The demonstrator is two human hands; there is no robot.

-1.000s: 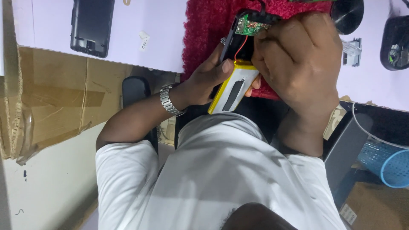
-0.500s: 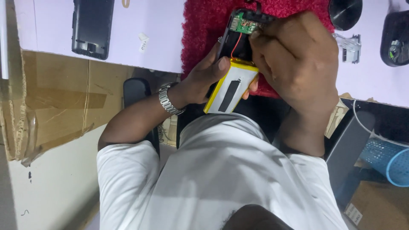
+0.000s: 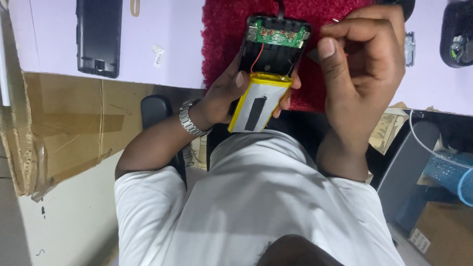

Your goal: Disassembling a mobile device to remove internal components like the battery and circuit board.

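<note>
Pale lilac tabletop [image 3: 167, 29] fills the upper part of the view, with a fuzzy red mat [image 3: 221, 44] laid on it and flattened cardboard [image 3: 64, 128] below its near edge. Seen from overhead, a person in a white shirt [image 3: 256, 197] works over the mat.

Their left hand [image 3: 231, 91], with a metal watch [image 3: 189, 118] at the wrist, wraps around an opened black device shell [image 3: 273, 51] and holds it firmly. A green circuit board [image 3: 278, 35] sits exposed at the shell's far end. A flat silver battery pack [image 3: 256, 103] with yellow edging is already lifted out and hangs toward the person, joined to the board by a red wire [image 3: 256, 56].

Their right hand [image 3: 362, 69] hovers just beside the shell, thumb and fingers pinched narrowly together; whether they grip something small cannot be told.

Judging from this, the opening is done and the battery is freed but not detached. A separate black back cover [image 3: 98, 37] lies well apart on the table.
</note>
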